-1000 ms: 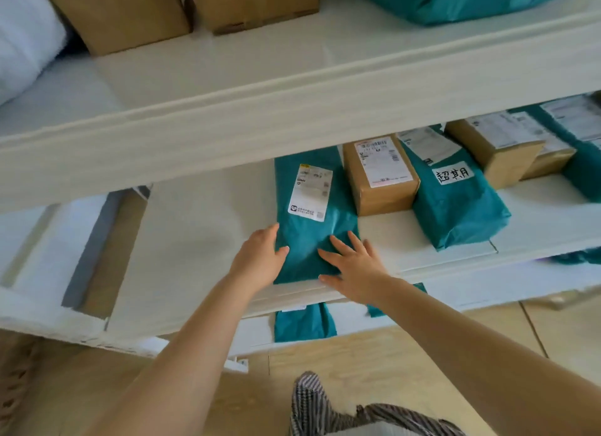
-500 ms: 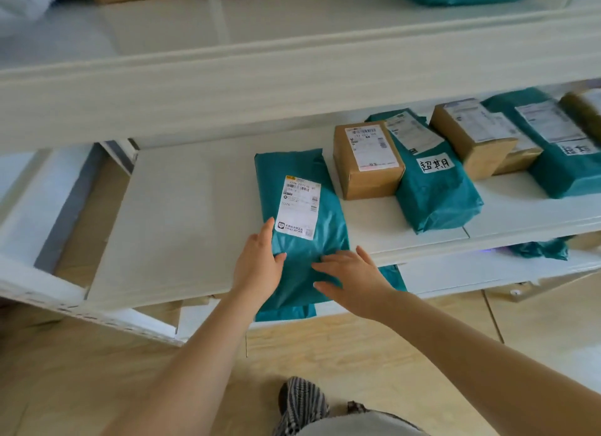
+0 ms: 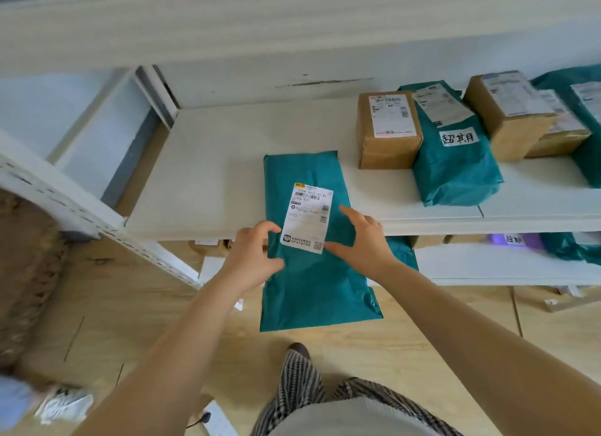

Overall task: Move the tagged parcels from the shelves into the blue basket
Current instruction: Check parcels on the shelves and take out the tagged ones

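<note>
**Teal parcel held half off the shelf edge**

A flat teal parcel (image 3: 309, 240) is held at the centre of the view, its far half lying on the white shelf (image 3: 211, 175) and its near half hanging out past the shelf's front edge over the wooden floor (image 3: 130, 305). A white shipping label (image 3: 307, 217) is stuck on its top face; the small print cannot be read.

The left hand (image 3: 252, 256) is seen at the parcel's 9 o'clock edge, with its fingers curled over the top and the thumb against the side, so the edge is pinched. The right hand (image 3: 364, 240) is laid at the 3 o'clock edge, fingers spread and fairly straight; whether anything is gripped underneath is hidden by the hand itself.

Toward 2 o'clock, a brown box (image 3: 387, 130) and a second teal parcel (image 3: 455, 162) bearing a handwritten tag (image 3: 459, 137) are found side by side and touching. More boxes and teal bags are cut off at the right border. On the lower shelf (image 3: 487, 266), parcels are largely hidden. A blurred object at 8 o'clock cannot be identified.
</note>
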